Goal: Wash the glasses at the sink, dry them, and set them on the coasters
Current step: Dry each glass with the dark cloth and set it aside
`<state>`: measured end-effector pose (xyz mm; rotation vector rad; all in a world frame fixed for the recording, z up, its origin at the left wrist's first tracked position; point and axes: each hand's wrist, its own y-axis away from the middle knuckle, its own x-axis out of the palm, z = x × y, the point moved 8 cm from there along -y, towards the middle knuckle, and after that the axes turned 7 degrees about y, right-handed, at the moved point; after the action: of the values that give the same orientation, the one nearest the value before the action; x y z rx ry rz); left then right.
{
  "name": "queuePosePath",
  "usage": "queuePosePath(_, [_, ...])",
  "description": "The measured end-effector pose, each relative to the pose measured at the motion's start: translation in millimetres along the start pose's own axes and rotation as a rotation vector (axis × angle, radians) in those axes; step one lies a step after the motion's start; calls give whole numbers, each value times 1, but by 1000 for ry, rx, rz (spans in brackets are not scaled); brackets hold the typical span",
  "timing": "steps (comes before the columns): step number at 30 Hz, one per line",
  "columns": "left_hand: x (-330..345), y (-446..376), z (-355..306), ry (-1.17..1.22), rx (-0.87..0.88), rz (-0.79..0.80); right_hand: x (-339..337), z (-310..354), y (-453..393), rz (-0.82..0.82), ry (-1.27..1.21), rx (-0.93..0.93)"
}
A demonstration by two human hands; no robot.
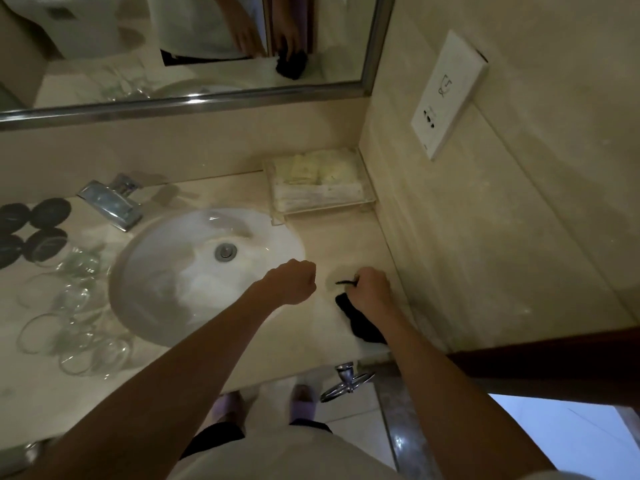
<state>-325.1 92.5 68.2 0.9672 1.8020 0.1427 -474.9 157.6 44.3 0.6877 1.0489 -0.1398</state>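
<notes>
Several clear glasses [74,317] stand on the counter left of the white sink [173,306]. Behind them lie several round black coasters [45,242], with nothing on them. My right hand [372,285] rests on the counter right of the sink, shut on a black cloth [360,323] that trails toward the front edge. My left hand [294,280] hangs in a fist over the sink's right rim and holds nothing. The chrome faucet [110,202] sits at the sink's back left; no water is visibly running.
A clear tray [367,202] of packaged toiletries stands in the back right corner. A mirror [194,105] runs along the back wall, and a socket plate [450,95] is on the right wall. A chrome ring holder [346,379] hangs under the counter's front edge.
</notes>
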Motion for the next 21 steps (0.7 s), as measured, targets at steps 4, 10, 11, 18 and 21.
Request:
queuePosePath(4, [-12, 25, 17, 310, 65, 132, -12, 64, 3, 58, -61, -47])
queuePosePath(10, [-83, 70, 70, 627, 144, -234, -39, 161, 31, 64, -258, -168])
queuePosePath(11, [-96, 80, 81, 631, 160, -290, -40, 179, 38, 82, -259, -209])
queuePosePath(18, [-163, 141, 159, 609, 237, -555, -20, 281, 87, 224, -88, -491])
queuePosePath(21, [-182, 163, 185, 612, 250, -589, -15, 316, 99, 60, -49, -549])
